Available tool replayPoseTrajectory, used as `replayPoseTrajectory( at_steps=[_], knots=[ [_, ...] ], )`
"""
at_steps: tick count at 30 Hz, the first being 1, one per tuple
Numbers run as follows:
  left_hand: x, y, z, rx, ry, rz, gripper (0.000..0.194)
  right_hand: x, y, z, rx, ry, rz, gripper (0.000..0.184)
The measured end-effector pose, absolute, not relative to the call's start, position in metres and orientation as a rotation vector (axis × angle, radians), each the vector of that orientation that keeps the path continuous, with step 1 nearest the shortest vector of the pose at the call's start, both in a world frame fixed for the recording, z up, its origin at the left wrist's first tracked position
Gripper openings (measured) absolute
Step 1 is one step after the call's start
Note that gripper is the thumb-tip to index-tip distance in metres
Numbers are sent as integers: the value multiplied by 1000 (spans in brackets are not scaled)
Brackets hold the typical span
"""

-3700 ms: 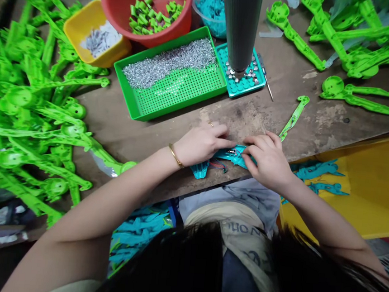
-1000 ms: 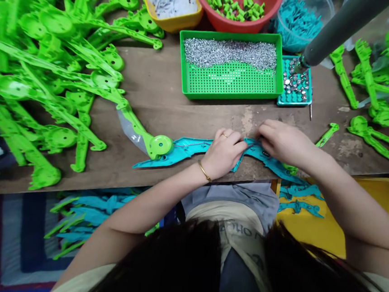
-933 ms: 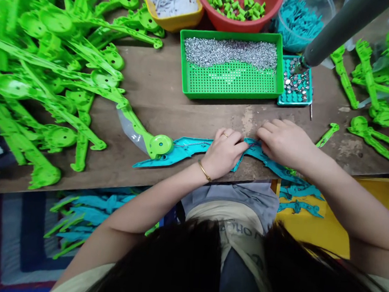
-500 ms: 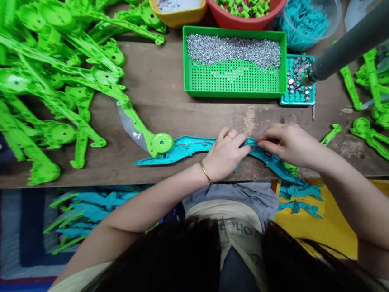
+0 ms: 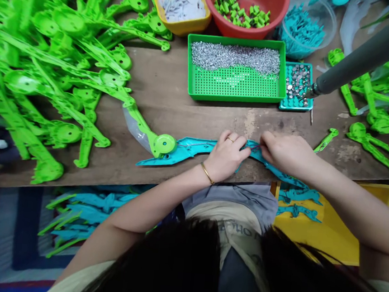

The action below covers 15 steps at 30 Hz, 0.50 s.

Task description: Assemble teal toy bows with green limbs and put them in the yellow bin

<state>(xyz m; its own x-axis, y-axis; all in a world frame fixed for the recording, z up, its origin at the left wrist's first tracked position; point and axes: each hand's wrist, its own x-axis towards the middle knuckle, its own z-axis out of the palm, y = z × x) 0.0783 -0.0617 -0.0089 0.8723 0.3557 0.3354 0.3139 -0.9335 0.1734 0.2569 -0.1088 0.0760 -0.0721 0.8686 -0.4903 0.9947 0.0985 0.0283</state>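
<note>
A long, curved blue plastic bow-shaped shell (image 5: 190, 148) lies along the front of the table, hollow side up. Inside it runs a thin wire (image 5: 199, 144), reddish close to my hands. My left hand (image 5: 230, 151) is closed over the middle of the shell, thumb and fingers holding it. Just right of it, my right hand (image 5: 282, 153) is in a pinch at the wire over the shell; its fingertips are partly hidden. A green limb piece with a round disc (image 5: 164, 144) and a grey section is joined at the shell's left end.
Green plastic parts (image 5: 64, 80) are heaped on the left, more lie right. Behind stand a green tray (image 5: 236, 97) of small screws, a blue tray (image 5: 295, 105) with metal discs, and bowls of small parts. A grey pole (image 5: 365, 56) slants in. A yellow bin (image 5: 336, 235) sits below.
My right hand has shifted slightly right and turned, its fingers curling more tightly. My left hand stays on the shell. The view has tilted a little.
</note>
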Motion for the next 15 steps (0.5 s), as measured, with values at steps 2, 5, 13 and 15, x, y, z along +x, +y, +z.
replayPoseTrajectory(
  at_steps=[2, 5, 13, 15],
  knots=[
    [78, -62, -9, 2938, 524, 542, 16, 259, -107, 73, 1809, 2061, -469, 27],
    [78, -61, -10, 2935, 523, 524, 18, 265, -105, 72, 1806, 2160, -608, 22],
    [78, -61, -10, 2900, 514, 456, 19, 253, -104, 92, 1685, 2032, -339, 28],
    [78, -61, -10, 2893, 516, 459, 19, 252, -100, 92, 1713, 2054, -443, 26]
  ],
)
